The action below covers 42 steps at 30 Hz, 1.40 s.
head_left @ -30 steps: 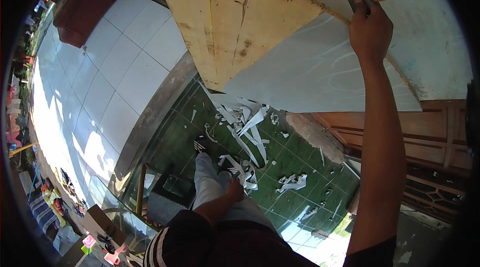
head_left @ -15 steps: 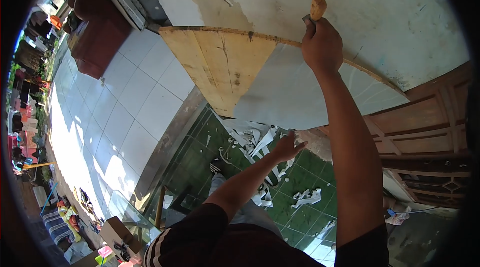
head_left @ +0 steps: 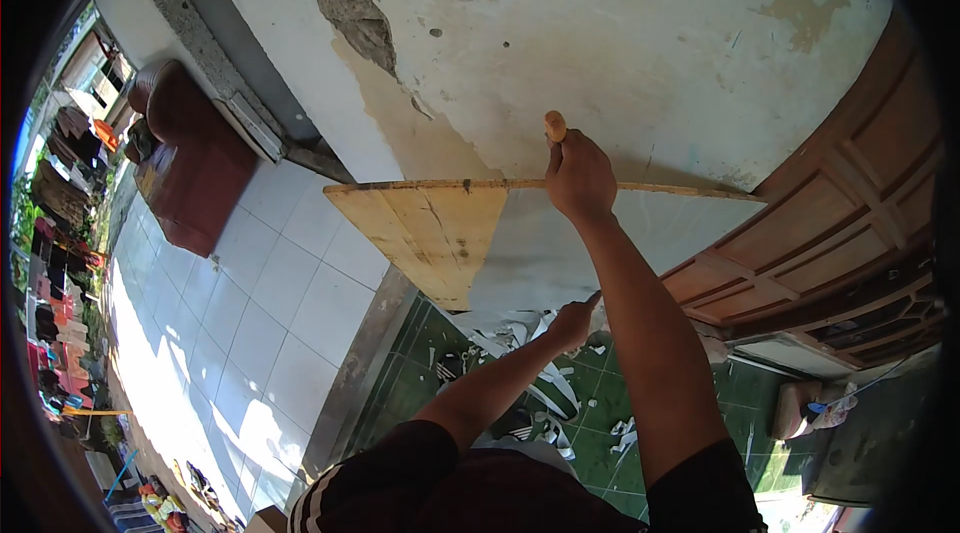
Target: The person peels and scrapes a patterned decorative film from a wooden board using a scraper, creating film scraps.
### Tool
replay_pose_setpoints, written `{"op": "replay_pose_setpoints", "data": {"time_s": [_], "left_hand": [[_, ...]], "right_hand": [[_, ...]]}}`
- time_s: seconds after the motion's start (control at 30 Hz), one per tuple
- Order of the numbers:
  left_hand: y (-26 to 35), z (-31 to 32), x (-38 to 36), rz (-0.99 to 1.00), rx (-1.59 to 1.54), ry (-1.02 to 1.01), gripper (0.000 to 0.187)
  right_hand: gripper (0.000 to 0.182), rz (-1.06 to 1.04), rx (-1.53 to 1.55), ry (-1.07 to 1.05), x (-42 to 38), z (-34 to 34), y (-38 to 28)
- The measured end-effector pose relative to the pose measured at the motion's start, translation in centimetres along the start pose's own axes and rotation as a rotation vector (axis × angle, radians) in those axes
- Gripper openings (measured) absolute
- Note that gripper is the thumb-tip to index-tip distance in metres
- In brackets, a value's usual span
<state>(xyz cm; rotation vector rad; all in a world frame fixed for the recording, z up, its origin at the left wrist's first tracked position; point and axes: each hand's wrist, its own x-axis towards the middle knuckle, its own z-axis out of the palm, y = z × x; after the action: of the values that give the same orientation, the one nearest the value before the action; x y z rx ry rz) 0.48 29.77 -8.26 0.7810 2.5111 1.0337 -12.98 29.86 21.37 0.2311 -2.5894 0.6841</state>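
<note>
My right hand (head_left: pixel 582 175) is wrapped round a wooden-handled tool, its rounded handle end (head_left: pixel 556 125) sticking up above the fist; the tool's blade is hidden. This fist is at the top edge of a board (head_left: pixel 400 238), which stands tilted in front of me. Bare yellowish wood shows on the board's left part, while a pale grey-white layer (head_left: pixel 560 248) covers the rest. Lower down, my left hand (head_left: pixel 572 326) is near the board's bottom edge with a finger stretched out, holding nothing that shows.
White torn strips (head_left: pixel 552 393) and scraps litter the green tiled floor (head_left: pixel 600 398). Behind the board rises a worn wall (head_left: pixel 600 23) with chipped plaster. A brown panelled wooden door (head_left: pixel 800 223) is on the right, a dark red sofa (head_left: pixel 190 173) on the white tiles at left.
My view has tilted up, showing more wall. My right hand has shifted left along the board's top edge, still holding the tool. The left hand's spread fingers are now closer to the board.
</note>
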Motion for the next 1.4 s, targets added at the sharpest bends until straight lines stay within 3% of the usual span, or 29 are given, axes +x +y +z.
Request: {"op": "replay_pose_setpoints", "data": {"time_s": [0.03, 0.07, 0.17, 0.23, 0.33, 0.43, 0.47, 0.57, 0.63, 0.7, 0.8, 0.83, 0.87, 0.93, 1.0, 1.1, 1.13, 1.27, 1.4], "left_hand": [[-0.2, 0.0, 0.2, 0.017, 0.011, -0.030, 0.067], [-0.6, 0.3, -0.1, 0.169, 0.079, 0.038, 0.070], [2.4, -5.4, -2.3, 0.224, 0.232, 0.178, 0.072], [1.6, -6.5, -2.2, 0.300, 0.138, 0.076, 0.066], [2.9, -10.4, -4.1, 0.169, -0.175, 0.086, 0.053], [2.0, -16.0, -5.1, 0.295, -0.190, -0.055, 0.034], [0.4, -15.9, -5.0, 0.450, -0.142, 0.065, 0.023], [3.1, -24.0, -8.1, 0.373, 0.227, -0.046, 0.026], [2.6, -26.1, -9.2, 0.597, 0.080, 0.327, 0.022], [3.7, -29.4, -9.9, 0.701, 0.199, 0.634, 0.029], [5.2, -33.7, -10.4, 0.509, 0.530, 0.795, 0.045], [4.9, -34.4, -9.9, 0.442, 0.528, 0.717, 0.046], [4.5, -34.6, -9.5, 0.374, 0.522, 0.634, 0.048], [5.0, -35.0, -9.6, 0.251, 0.549, 0.437, 0.052], [5.5, -34.7, -10.0, 0.225, 0.535, 0.460, 0.050], [5.4, -34.3, -9.3, 0.217, 0.497, 0.532, 0.044], [5.1, -34.0, -9.2, 0.215, 0.478, 0.559, 0.042], [5.2, -34.1, -9.4, 0.188, 0.428, 0.577, 0.036], [5.3, -34.3, -9.7, 0.159, 0.416, 0.550, 0.034]], "right_hand": [[0.016, 0.000, 0.004, 0.005, -0.1, 0.1, 0.2], [0.016, 0.002, 0.008, 0.011, -0.3, 0.0, 0.2], [0.014, 0.025, -0.008, 0.015, -0.2, -0.2, -0.2], [0.015, 0.026, 0.014, 0.036, -0.4, -0.3, -0.1], [0.017, -0.009, 0.108, 0.113, -0.8, -0.1, 0.1], [0.018, -0.036, 0.170, 0.199, -0.8, -0.1, 0.2], [0.018, -0.041, 0.194, 0.244, -0.7, 0.0, 0.3], [0.017, -0.008, 0.375, 0.384, -0.9, 0.4, 0.8], [0.016, 0.001, 0.468, 0.480, -0.8, 0.7, 1.1], [0.015, -0.015, 0.504, 0.576, -0.9, 1.2, 1.5], [0.021, 0.055, 0.595, 0.528, -1.2, 0.2, 2.0], [0.023, 0.081, 0.638, 0.515, -1.2, -0.4, 1.9], [0.027, 0.124, 0.902, 0.479, -1.4, -1.2, 1.5], [0.030, 0.096, 1.008, 0.413, -2.6, -3.1, 0.9], [0.028, 0.104, 1.074, 0.342, -4.6, -4.8, 0.1], [0.024, 0.131, 1.042, 0.155, -7.1, -4.4, 0.4], [0.018, 0.125, 0.886, 0.078, -7.8, -4.3, 0.6], [0.012, -0.298, 0.496, -0.103, -7.2, -5.0, -0.8], [0.009, -0.328, 0.528, -0.185, -6.3, -4.6, -1.5]]}}
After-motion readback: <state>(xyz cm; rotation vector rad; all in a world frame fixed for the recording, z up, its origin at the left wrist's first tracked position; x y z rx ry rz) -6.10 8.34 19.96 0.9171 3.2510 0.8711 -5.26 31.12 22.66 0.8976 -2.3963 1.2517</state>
